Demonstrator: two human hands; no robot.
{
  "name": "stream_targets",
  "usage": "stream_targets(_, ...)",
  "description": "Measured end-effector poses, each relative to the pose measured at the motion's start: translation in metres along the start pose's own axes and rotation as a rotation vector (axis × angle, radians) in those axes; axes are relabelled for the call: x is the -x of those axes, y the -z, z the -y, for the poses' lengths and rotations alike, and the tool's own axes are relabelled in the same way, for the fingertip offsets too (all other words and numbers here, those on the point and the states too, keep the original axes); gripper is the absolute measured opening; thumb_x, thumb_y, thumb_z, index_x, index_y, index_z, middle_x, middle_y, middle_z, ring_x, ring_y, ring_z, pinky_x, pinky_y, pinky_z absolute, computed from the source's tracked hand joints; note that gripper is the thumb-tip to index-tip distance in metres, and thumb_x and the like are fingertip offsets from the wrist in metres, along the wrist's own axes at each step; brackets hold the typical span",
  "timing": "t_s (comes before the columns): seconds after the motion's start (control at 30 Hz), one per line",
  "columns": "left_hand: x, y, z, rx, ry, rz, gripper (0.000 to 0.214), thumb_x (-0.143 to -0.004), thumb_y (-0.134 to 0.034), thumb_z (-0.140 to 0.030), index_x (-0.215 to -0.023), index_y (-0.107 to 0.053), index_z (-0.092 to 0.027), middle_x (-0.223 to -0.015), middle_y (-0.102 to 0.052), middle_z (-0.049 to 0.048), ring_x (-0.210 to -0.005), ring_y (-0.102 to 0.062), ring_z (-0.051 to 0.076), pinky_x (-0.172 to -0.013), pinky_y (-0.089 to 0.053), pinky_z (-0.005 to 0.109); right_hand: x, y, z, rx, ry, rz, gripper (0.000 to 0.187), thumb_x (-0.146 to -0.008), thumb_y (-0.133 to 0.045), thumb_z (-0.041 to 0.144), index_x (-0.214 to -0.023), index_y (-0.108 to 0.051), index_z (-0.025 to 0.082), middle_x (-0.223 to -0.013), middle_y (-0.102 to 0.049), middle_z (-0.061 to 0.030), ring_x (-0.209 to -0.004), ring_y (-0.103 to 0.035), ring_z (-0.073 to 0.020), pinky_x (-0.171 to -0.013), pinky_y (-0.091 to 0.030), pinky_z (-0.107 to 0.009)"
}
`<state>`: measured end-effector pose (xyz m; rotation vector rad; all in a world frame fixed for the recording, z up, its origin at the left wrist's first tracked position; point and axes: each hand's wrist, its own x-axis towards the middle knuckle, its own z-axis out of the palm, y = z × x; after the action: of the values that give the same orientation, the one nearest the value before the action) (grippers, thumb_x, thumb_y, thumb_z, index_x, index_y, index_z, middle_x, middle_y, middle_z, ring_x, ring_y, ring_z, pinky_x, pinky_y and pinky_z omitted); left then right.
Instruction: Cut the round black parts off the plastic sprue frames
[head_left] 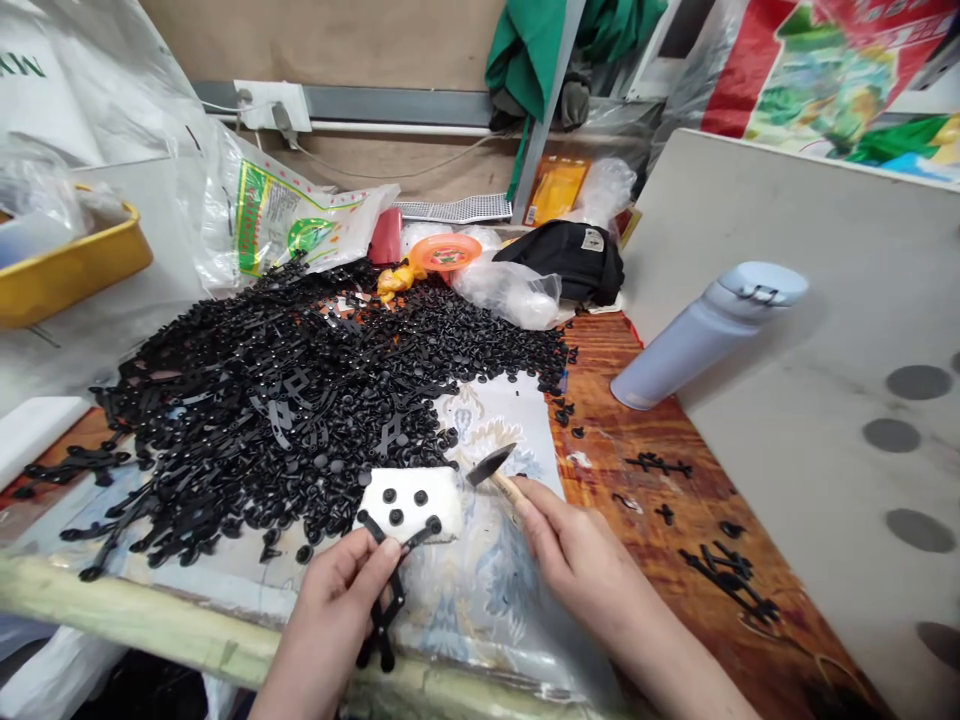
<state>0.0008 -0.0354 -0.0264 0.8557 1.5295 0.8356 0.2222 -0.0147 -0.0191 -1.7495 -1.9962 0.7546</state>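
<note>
My left hand (351,572) pinches a black jointed linkage (388,606) made of crossed flat bars. The linkage's upper ends lie on a white block (409,485), and its lower end hangs toward the table's front edge. Set in the block's top are several round black pieces (396,517). Just right of the block, my right hand (559,525) is closed around the wooden handle of a small hammer (491,466). The dark hammer head is raised a little and apart from the block. My fingers hide part of the linkage.
A large heap of small black parts (300,390) spreads behind and left of the block. A pale blue bottle (690,335) stands at the right by a grey partition (810,300). Loose black linkages (731,580) lie on the wood. A yellow bin (82,265) is at left.
</note>
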Motion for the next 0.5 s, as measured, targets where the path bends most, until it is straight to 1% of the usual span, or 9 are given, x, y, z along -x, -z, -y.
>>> stream_targets(0.07, -0.001, 0.007, -0.005, -0.104, -0.092, 0.038, 0.034, -0.075, -0.062, -0.047, -0.060, -0.054, -0.017, -0.056, -0.047, -0.0046, -0.053, -0.042, 0.009, -0.048, -0.033, 0.017, -0.001, -0.004, -0.007, 0.078, -0.056, 0.017, 0.037, -0.097, -0.029, 0.034, -0.114, -0.060, 0.026, -0.085, -0.071, -0.0063, -0.084, -0.068, -0.0281, -0.068, -0.049, -0.036)
stream_targets(0.1, -0.002, 0.009, -0.008, -0.147, -0.116, 0.072, 0.035, -0.076, -0.060, -0.048, -0.060, -0.053, -0.017, -0.059, -0.049, -0.0037, -0.058, -0.045, 0.011, -0.052, -0.036, 0.018, 0.000, -0.007, -0.008, 0.104, -0.074, 0.025, 0.036, -0.097, -0.029, 0.033, -0.114, -0.060, 0.026, -0.089, -0.071, -0.0065, -0.086, -0.068, -0.0286, -0.070, -0.049, -0.037)
stream_targets(0.13, -0.004, 0.011, -0.011, -0.181, -0.112, 0.120, 0.037, -0.077, -0.058, -0.050, -0.059, -0.052, -0.018, -0.060, -0.049, -0.0033, -0.059, -0.047, 0.012, -0.053, -0.037, 0.020, 0.000, -0.009, -0.009, 0.121, -0.087, 0.029, 0.036, -0.098, -0.029, 0.033, -0.115, -0.059, 0.027, -0.092, -0.071, -0.0063, -0.088, -0.068, -0.0287, -0.070, -0.048, -0.036)
stream_targets(0.2, -0.008, 0.010, -0.017, -0.229, -0.044, 0.221, 0.041, -0.078, -0.053, -0.055, -0.058, -0.046, -0.020, -0.055, -0.046, -0.0045, -0.049, -0.044, 0.011, -0.047, -0.033, 0.022, 0.001, -0.012, -0.009, 0.141, -0.102, 0.035, 0.035, -0.098, -0.029, 0.033, -0.116, -0.058, 0.029, -0.095, -0.072, -0.0058, -0.087, -0.068, -0.0287, -0.068, -0.048, -0.035)
stream_targets(0.27, -0.013, 0.008, -0.021, -0.270, 0.018, 0.284, 0.043, -0.077, -0.049, -0.059, -0.058, -0.044, -0.021, -0.047, -0.039, -0.0072, -0.038, -0.035, 0.009, -0.040, -0.025, 0.022, 0.002, -0.012, -0.006, 0.159, -0.108, 0.033, 0.033, -0.099, -0.030, 0.032, -0.115, -0.058, 0.029, -0.094, -0.072, -0.0057, -0.085, -0.069, -0.0287, -0.066, -0.047, -0.034)
stream_targets(0.37, -0.022, 0.005, -0.023, -0.337, 0.021, 0.289, 0.043, -0.074, -0.049, -0.061, -0.058, -0.044, -0.021, -0.045, -0.032, -0.0090, -0.035, -0.026, 0.007, -0.037, -0.018, 0.022, 0.003, -0.011, -0.003, 0.170, -0.109, 0.032, 0.030, -0.098, -0.033, 0.028, -0.115, -0.058, 0.027, -0.092, -0.072, -0.0060, -0.081, -0.069, -0.0277, -0.062, -0.044, -0.032)
stream_targets(0.5, -0.031, 0.008, -0.023, -0.469, -0.042, 0.277, 0.043, -0.076, -0.046, -0.059, -0.058, -0.046, -0.020, -0.052, -0.035, -0.0075, -0.040, -0.024, 0.008, -0.040, -0.018, 0.022, 0.003, -0.010, -0.002, 0.171, -0.087, 0.026, 0.029, -0.097, -0.035, 0.024, -0.114, -0.058, 0.023, -0.090, -0.072, -0.0074, -0.080, -0.069, -0.0266, -0.062, -0.043, -0.031)
